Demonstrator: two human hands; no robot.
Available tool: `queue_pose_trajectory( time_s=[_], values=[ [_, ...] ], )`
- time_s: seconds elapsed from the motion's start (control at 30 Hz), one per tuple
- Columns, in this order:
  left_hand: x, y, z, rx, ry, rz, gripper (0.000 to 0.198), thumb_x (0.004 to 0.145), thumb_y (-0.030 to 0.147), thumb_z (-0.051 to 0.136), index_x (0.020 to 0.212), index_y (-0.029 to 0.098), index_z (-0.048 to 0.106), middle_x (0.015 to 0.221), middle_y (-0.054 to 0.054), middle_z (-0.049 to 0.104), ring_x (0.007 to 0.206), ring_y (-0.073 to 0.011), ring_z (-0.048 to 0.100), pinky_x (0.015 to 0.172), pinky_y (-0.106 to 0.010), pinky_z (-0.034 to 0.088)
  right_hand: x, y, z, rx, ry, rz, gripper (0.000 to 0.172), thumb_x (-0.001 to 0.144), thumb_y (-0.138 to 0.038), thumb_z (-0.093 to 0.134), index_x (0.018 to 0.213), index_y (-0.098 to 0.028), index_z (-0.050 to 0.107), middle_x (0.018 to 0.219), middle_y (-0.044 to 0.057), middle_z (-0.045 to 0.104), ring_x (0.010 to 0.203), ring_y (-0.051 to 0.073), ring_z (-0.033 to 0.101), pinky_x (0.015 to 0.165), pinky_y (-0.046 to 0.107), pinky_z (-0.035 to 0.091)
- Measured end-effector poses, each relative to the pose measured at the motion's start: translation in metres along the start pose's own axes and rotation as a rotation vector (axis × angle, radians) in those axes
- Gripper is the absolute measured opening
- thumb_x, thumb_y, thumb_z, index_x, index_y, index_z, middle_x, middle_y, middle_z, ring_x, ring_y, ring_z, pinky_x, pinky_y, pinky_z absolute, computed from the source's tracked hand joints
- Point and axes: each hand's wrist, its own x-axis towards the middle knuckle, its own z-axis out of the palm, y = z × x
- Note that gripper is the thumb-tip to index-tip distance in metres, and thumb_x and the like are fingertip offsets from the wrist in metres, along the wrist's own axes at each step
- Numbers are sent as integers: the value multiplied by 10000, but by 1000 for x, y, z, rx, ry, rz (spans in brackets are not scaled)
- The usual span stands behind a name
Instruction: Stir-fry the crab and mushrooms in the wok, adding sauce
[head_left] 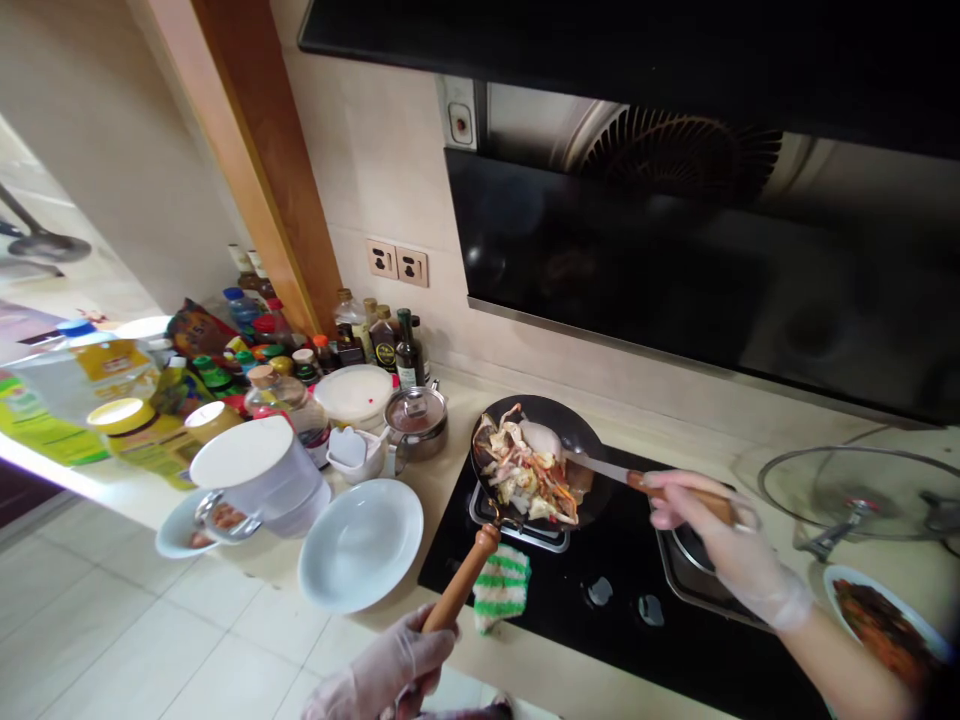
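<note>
My left hand [401, 655], in a clear glove, is closed around the wooden handle of a dark wok [581, 425] on the left burner. My gloved right hand [705, 530] grips the wooden handle of a metal spatula [544, 440], its blade inside the wok. Cooked food [525, 480], pale pieces with orange and red bits, lies in the wok's left part and partly around the blade. A green and white striped cloth [501, 588] lies on the stove's front edge, just right of the wok handle.
A pale blue plate [360, 545] stands left of the stove [555, 600]. Behind it are a lidded pot [416, 415], a water jug [262, 475] and many bottles. At the right are a glass lid [877, 490] and a dish of food [885, 625]. The range hood [675, 270] hangs above.
</note>
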Motion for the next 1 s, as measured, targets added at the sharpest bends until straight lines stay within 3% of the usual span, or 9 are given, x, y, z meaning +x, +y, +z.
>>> queue_pose_trajectory(
  time_s=[0.23, 0.37, 0.5, 0.7, 0.83, 1.0],
  values=[
    [-7, 6, 1, 36, 65, 33, 513, 715, 648, 668, 990, 221, 597, 595, 29, 534, 392, -82, 437, 338, -195, 283, -44, -11, 27, -293, -273, -243, 208, 919, -340, 583, 1043, -225, 704, 702, 13, 715, 637, 159, 707, 657, 249, 589],
    [-7, 11, 3, 40, 61, 13, 571, 682, 658, 673, 983, 183, 571, 567, 55, 511, 322, -44, 351, 290, -184, 207, -56, 1, 41, -307, -223, -348, 187, 935, -283, 542, 1038, -206, 677, 783, 31, 727, 612, 139, 704, 608, 215, 582],
    [-6, 15, 5, 58, 34, -35, 555, 701, 638, 617, 994, 173, 541, 533, 79, 499, 288, -34, 329, 272, -180, 164, -63, 20, 41, -364, -305, -461, 228, 936, -187, 522, 1134, -225, 627, 871, 25, 714, 672, 122, 708, 667, 207, 580],
    [-6, 17, 5, 50, 75, -51, 546, 685, 609, 626, 1003, 178, 521, 523, 91, 490, 288, -32, 323, 273, -177, 153, -45, 46, 40, -479, -222, -645, 260, 934, -144, 502, 1155, -214, 619, 885, 50, 693, 731, 148, 702, 688, 251, 571],
    [-3, 11, 2, 40, 63, -31, 553, 676, 626, 629, 988, 183, 522, 536, 72, 525, 280, -35, 336, 265, -183, 136, -38, 51, 39, -453, -182, -652, 281, 924, -142, 532, 1173, -237, 624, 896, 39, 696, 757, 151, 707, 714, 252, 576],
    [1, 1, 1, -22, 130, 31, 682, 617, 668, 700, 1055, 186, 499, 581, 55, 575, 316, -43, 407, 298, -175, 238, -52, 43, 28, -332, -197, -539, 256, 929, -151, 539, 1144, -257, 628, 950, 26, 718, 724, 132, 719, 681, 208, 589]
  ],
)
